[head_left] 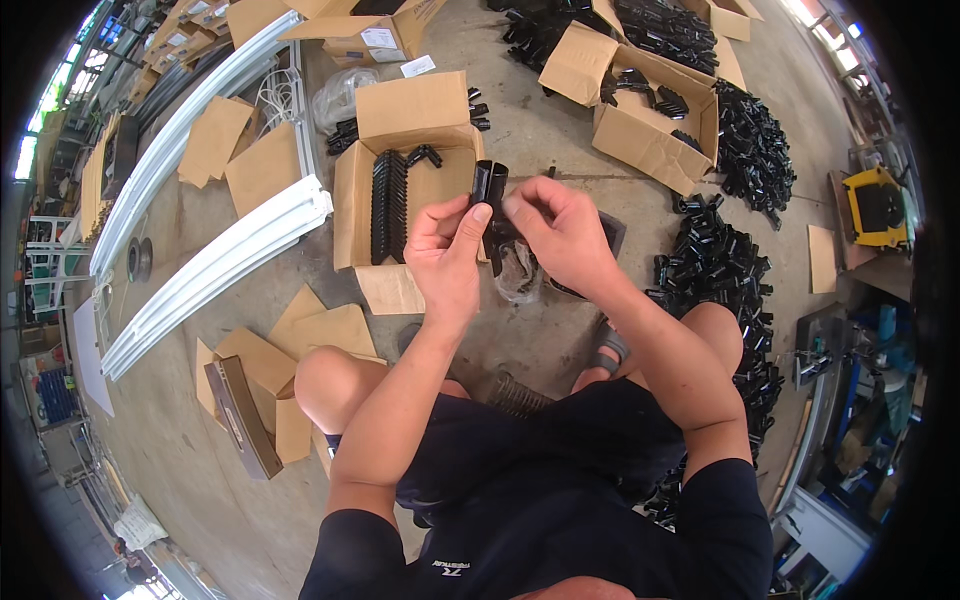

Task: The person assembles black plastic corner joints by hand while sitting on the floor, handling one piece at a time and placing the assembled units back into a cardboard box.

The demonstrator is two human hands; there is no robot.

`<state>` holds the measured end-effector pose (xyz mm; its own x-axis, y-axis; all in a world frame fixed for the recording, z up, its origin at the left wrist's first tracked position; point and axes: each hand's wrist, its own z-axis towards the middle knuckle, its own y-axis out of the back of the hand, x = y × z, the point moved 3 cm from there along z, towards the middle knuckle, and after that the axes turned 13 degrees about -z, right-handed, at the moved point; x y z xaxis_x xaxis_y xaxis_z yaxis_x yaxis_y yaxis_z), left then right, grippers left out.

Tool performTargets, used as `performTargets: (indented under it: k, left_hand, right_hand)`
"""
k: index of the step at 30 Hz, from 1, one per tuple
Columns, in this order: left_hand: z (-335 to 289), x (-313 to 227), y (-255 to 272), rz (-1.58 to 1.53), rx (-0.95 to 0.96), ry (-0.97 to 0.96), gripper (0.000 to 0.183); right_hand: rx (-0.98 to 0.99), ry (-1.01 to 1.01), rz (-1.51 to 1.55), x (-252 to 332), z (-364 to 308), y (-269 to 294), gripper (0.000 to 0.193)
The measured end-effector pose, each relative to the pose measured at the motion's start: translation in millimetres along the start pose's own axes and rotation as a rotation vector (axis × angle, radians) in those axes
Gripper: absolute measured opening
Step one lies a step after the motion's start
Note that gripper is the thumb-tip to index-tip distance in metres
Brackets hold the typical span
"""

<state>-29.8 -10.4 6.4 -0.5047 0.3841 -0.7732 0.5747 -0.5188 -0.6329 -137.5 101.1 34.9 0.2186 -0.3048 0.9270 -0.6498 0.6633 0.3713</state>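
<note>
My left hand (447, 255) is closed around a glossy black tube connector (488, 182), its open end pointing away from me. Close against the connector's right side, my right hand (560, 225) is pinched; whatever lies between its fingertips is too small or hidden to make out. Below the hands a clear plastic bag (518, 278) sits on the floor, its contents unclear. Partly behind my right hand and wrist is a dark tray (615, 238). Left of my left hand stands an open cardboard box (345, 215) with black connectors (388, 205) stacked in a row inside.
A large heap of black connectors (712, 265) spreads beside my right leg. Another open cardboard box (650, 150) holds loose connectors at the far right. Long white profiles (225, 275) lie on the left, with flattened cardboard (325, 330) nearer. A metal spring (520, 395) rests between my feet.
</note>
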Motion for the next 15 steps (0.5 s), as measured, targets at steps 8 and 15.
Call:
performTargets:
  k: [8, 15]
  left_hand:
    - [0.0, 1.6, 1.2, -0.032, 0.017, 0.019, 0.015]
    - [1.4, 1.4, 1.4, -0.069, -0.003, 0.044, 0.018]
  right_hand:
    - [0.031, -0.017, 0.031, -4.0, 0.7, -2.0, 0.017]
    - [0.085, -0.075, 0.070, -5.7, 2.4, -1.4, 0.021]
